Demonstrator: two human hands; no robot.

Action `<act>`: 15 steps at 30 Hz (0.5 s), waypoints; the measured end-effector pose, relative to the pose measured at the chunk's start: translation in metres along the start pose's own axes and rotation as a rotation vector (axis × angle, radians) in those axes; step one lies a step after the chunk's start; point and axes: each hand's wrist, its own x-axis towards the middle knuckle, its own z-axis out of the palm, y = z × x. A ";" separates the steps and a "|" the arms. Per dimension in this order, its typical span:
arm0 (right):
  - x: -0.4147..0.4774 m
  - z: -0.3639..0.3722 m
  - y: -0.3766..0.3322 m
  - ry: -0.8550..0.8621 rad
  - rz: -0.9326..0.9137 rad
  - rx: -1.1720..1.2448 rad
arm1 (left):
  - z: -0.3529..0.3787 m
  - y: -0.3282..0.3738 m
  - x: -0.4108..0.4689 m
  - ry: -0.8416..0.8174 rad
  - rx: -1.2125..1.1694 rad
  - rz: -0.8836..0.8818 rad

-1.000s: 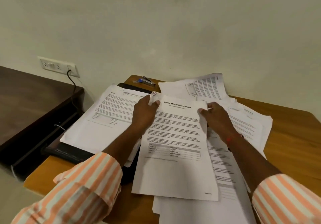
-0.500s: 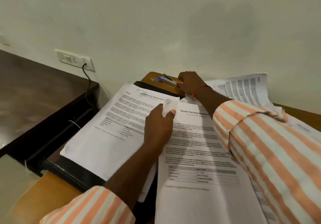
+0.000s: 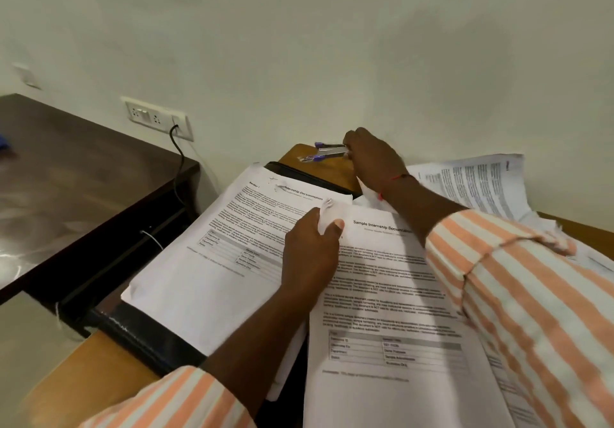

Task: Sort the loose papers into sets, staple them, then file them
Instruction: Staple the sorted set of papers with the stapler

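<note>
L hand point(image 3: 312, 254): thumb and forefinger pinched the top-left corner of the front paper set point(image 3: 382, 298), headed "Sample Internship Documentation". The corner was bent up, w/ the other fingers curled in behind it. The set lay flat on the wooden table point(image 3: 109, 361), nearest the person, w/ its left edge over the black folder point(image 3: 139, 331).

R hand point(image 3: 372, 158): reached across to the table's far corner, fingers curled round the right end of the stapler point(image 3: 329, 152). The stapler (silver w/ purple trim) was by the wall, just beyond the folder's far edge. Whether it was clear of the tabletop: cannot tell. Red thread point(image 3: 397, 177) on R wrist.

Second paper stack point(image 3: 216, 261) lay on the folder, left of L hand, print side up. Loose papers point(image 3: 475, 181) were heaped at back right, partly under the R sleeve point(image 3: 515, 294). Dark side desk point(image 3: 66, 178) stood at left. Wall socket point(image 3: 156, 118) above it had a black cable point(image 3: 179, 155) plugged in.
</note>
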 end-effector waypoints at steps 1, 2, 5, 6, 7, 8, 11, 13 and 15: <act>-0.012 -0.015 -0.001 0.053 -0.039 0.023 | 0.000 0.000 -0.001 -0.006 -0.013 0.000; -0.026 -0.029 -0.002 0.123 -0.042 0.073 | -0.001 -0.001 -0.002 -0.008 -0.033 0.003; -0.072 -0.071 -0.011 0.302 0.063 0.393 | -0.005 0.005 -0.005 -0.022 -0.071 0.003; -0.083 -0.078 -0.016 0.288 0.061 0.508 | -0.006 0.005 -0.003 -0.025 -0.078 -0.006; -0.098 -0.088 -0.023 0.218 0.038 0.581 | -0.008 0.009 -0.007 -0.034 -0.086 -0.011; -0.107 -0.091 -0.030 0.112 0.006 0.607 | -0.009 0.009 -0.007 -0.033 -0.092 -0.007; -0.123 -0.087 -0.036 -0.039 -0.065 0.477 | -0.008 0.010 -0.010 -0.029 -0.103 0.015; -0.129 -0.090 -0.032 -0.075 -0.049 0.441 | -0.008 0.010 -0.012 -0.030 -0.101 0.016; -0.133 -0.102 -0.026 -0.181 -0.039 0.323 | -0.011 0.012 -0.016 -0.041 -0.121 0.035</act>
